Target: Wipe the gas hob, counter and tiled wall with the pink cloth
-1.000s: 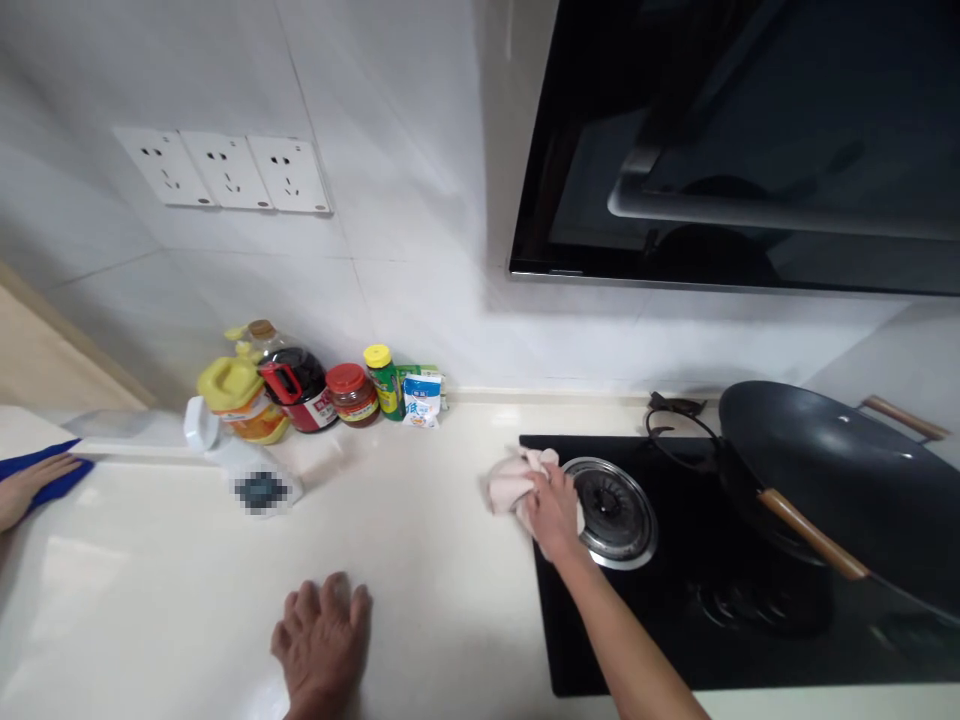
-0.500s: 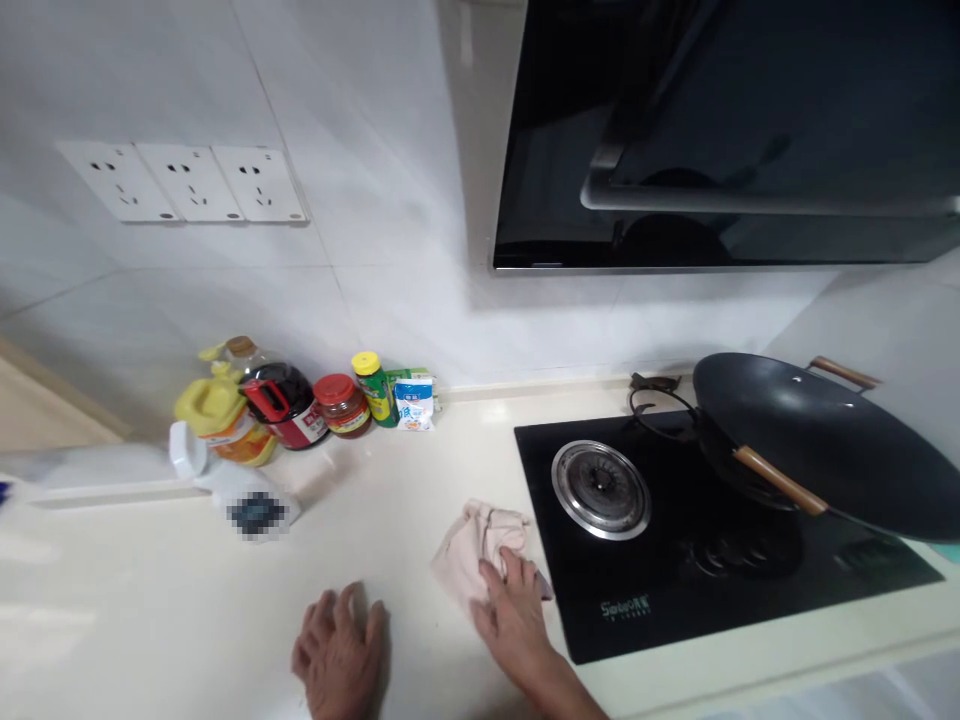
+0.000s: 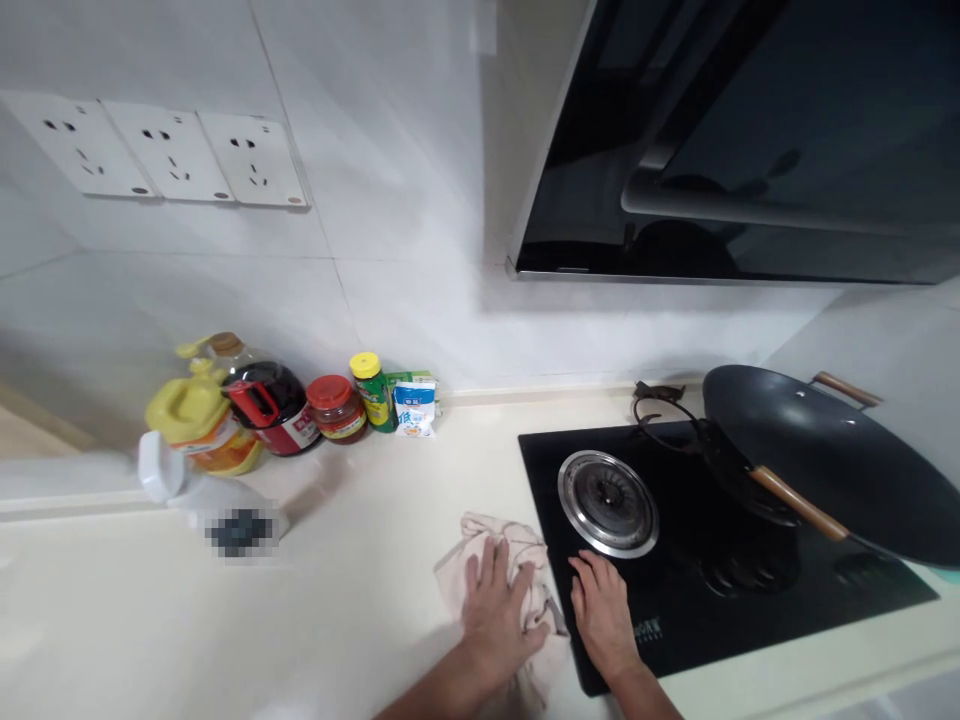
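Observation:
A crumpled pale pink cloth lies on the cream countertop, right at the left edge of the black glass cooktop. My left hand lies on top of the cloth, fingers spread, pressing it down. To its right, my right hand rests flat on the front left corner of the cooktop, holding nothing. A round steel burner sits just beyond my right hand.
A dark wok with wooden handles sits tilted on the right burner. Along the wall stand an oil bottle, a soy sauce bottle, a red-lidded jar, a yellow-capped bottle and a small packet. A white bottle lies on its side. A range hood hangs above.
My right hand pulled the cloth from the burner back to the counter and let go; it now rests on the cooktop. My left hand moved right onto the cloth.

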Available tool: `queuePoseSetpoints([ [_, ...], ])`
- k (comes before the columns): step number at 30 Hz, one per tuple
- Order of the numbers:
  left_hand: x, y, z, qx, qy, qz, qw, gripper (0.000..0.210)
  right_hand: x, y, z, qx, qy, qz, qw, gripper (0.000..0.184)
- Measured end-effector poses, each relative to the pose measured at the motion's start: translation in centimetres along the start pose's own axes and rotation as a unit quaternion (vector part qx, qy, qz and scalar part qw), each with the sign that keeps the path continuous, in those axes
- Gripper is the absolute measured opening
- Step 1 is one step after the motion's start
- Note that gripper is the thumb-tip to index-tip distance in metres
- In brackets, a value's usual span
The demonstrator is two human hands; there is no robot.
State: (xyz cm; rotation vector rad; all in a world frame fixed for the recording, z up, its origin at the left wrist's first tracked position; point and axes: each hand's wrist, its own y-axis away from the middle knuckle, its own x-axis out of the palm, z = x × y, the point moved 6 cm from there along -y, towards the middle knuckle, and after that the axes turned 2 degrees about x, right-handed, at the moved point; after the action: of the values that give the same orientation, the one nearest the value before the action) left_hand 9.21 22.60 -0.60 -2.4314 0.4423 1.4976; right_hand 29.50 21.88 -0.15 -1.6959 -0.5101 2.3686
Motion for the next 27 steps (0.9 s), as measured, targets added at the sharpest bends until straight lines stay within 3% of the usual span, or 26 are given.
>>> queuePoseSetpoints([
  [5,-1.1,-5.7,1.1,-0.005,0.02,0.008,1.0,0.073,0.2,0.0,-0.2,0.011,0.002,0.014,1.0,0.029],
  [13,-6.2,-20.2,7.5,-0.04,0.011,-0.021,0.999,0.057,0.4,0.0,-0.3,-0.002,0.012,-0.017,1.0,0.027],
  [16,-6.9,-23.2,8.4,-0.06,0.008,-0.043,0.997,0.046,0.5,-0.1,-0.3,-0.002,0.002,-0.02,1.0,0.027],
  [18,-6.8,-23.4,7.8,-0.059,0.003,-0.058,0.997,0.04,0.5,-0.2,-0.3,0.007,-0.003,-0.014,1.0,0.027],
  [21,-6.0,-20.7,5.4,-0.022,0.002,-0.067,0.997,0.036,0.5,-0.2,-0.3,0.016,-0.003,-0.013,1.0,0.027],
  [27,-2.1,-8.5,-0.4,0.086,0.019,-0.057,0.994,0.027,0.6,-0.2,-0.2,0.018,0.004,-0.012,1.0,0.027],
])
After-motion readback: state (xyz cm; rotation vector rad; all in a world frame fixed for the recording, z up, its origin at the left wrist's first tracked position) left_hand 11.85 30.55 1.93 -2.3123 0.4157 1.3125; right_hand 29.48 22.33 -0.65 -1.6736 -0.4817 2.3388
